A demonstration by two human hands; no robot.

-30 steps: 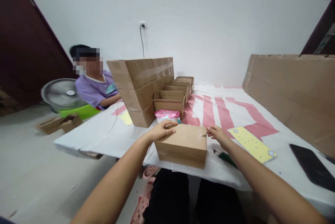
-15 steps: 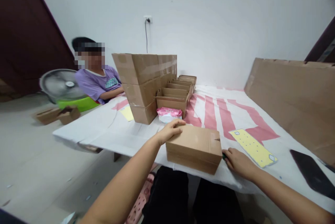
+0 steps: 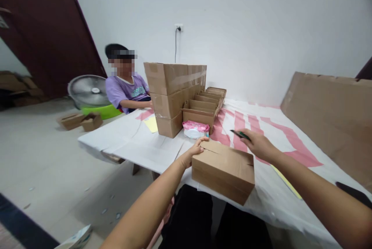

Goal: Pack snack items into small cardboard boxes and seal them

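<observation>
A closed brown cardboard box (image 3: 222,173) lies at the near edge of the table, with short slits in its top close to both ends. My left hand (image 3: 194,153) grips its left end, fingers over the far top edge and thumb on top. Above the table, just beyond the box's far right side, my right hand (image 3: 259,145) is wrapped round a utility knife (image 3: 241,135) with a dark green handle. The knife points left and is apart from the box. Behind the box sits a pink-and-white pack of wipes (image 3: 196,129).
Stacked boxes (image 3: 176,80) stand left of a row of open boxes (image 3: 199,116). A person (image 3: 126,90) sits beyond the table's left side, near a fan (image 3: 88,92). A large cardboard sheet (image 3: 331,117) rises at the right. A yellow card (image 3: 286,181) lies partly behind my right arm.
My right hand has lifted from the box's right end with the knife and moved up and across to its far side. My left hand stays on the box. The view has swung left.
</observation>
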